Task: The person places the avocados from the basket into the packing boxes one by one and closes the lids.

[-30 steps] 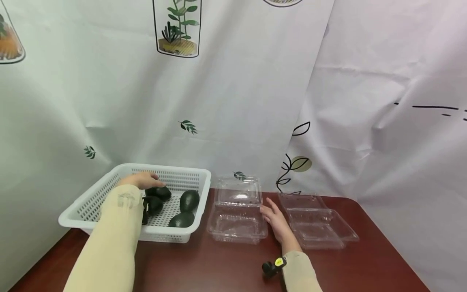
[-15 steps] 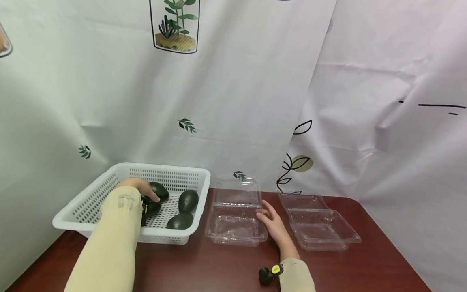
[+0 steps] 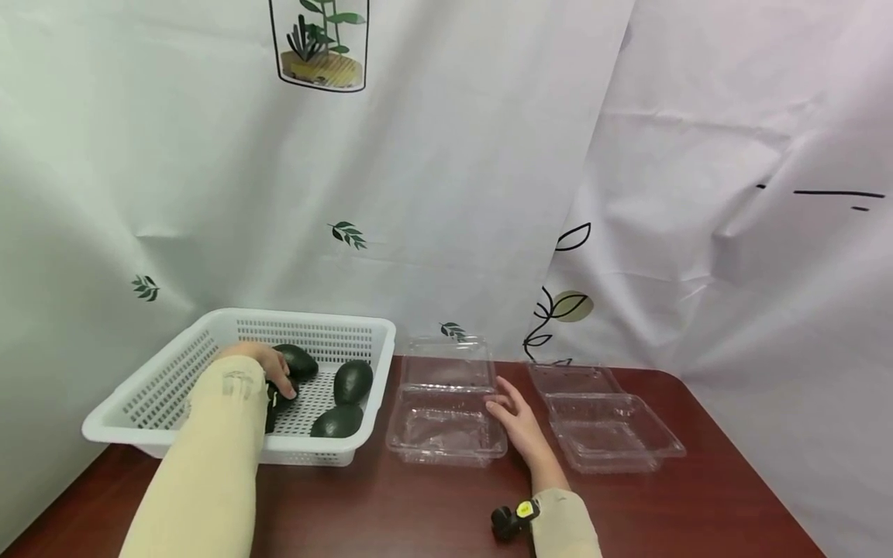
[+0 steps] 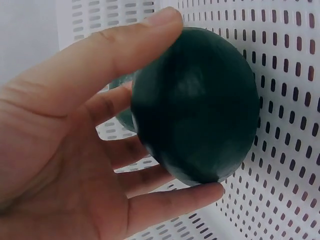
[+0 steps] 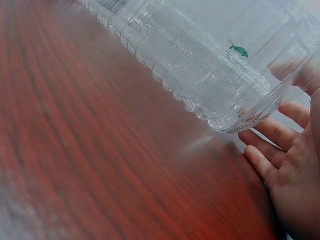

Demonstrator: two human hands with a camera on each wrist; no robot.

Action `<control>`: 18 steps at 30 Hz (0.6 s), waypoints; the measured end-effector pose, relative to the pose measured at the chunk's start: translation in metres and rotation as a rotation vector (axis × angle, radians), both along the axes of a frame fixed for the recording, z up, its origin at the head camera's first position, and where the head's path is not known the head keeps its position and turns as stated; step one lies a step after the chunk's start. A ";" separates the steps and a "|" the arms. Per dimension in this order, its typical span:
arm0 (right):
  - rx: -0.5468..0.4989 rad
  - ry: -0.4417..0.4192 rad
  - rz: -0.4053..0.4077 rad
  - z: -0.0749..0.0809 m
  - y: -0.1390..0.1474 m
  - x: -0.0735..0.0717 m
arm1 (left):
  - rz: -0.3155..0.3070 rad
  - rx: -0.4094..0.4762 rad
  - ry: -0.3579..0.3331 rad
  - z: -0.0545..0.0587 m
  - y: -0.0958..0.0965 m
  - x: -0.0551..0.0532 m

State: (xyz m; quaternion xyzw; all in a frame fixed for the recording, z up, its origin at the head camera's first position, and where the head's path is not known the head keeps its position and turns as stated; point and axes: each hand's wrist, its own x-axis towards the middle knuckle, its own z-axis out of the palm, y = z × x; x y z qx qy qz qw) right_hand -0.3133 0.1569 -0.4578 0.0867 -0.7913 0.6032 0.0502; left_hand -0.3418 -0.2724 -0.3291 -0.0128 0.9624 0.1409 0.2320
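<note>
In the head view my left hand [image 3: 261, 364] reaches into a white slotted plastic basket [image 3: 387, 372]. Up close in the left wrist view, its thumb and fingers curl round a dark green avocado [image 4: 200, 110] beside the basket wall. Other avocados lie in the basket: one by the fingers [image 3: 296, 361], and two at the right side, an upper avocado [image 3: 352, 381] and a lower avocado [image 3: 338, 422]. My right hand [image 3: 519, 426] rests at the right edge of a clear hinged plastic box [image 3: 446, 452], its lid raised. Its fingers are loosely extended, the thumb near the rim.
A second clear hinged box [image 3: 610, 449], also with its lid raised, stands right of my right hand. Both boxes and the basket are on a dark red wooden table [image 3: 391, 511]. A printed white sheet [image 3: 446, 194] hangs behind.
My left hand has lowered from above the avocados and gripped one. My right hand has shifted slightly left, its thumb now at the box's edge. The head view has turned a little.
</note>
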 end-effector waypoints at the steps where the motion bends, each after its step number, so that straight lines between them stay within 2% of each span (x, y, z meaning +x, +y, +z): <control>1: 0.002 0.003 0.003 0.000 0.000 0.000 | -0.009 0.001 -0.004 -0.001 0.000 0.000; 8: -0.024 -0.007 0.006 0.000 0.000 -0.002 | 0.030 0.061 -0.028 -0.009 0.002 0.002; 13: -0.023 -0.002 0.023 0.000 0.001 -0.002 | 0.058 0.035 -0.040 -0.018 0.003 0.001; 15: -0.014 0.000 0.024 0.001 0.000 -0.002 | 0.083 0.022 -0.037 -0.018 0.003 0.000; 18: -0.016 -0.010 0.014 0.003 -0.001 -0.001 | 0.073 0.006 -0.029 -0.017 0.003 -0.002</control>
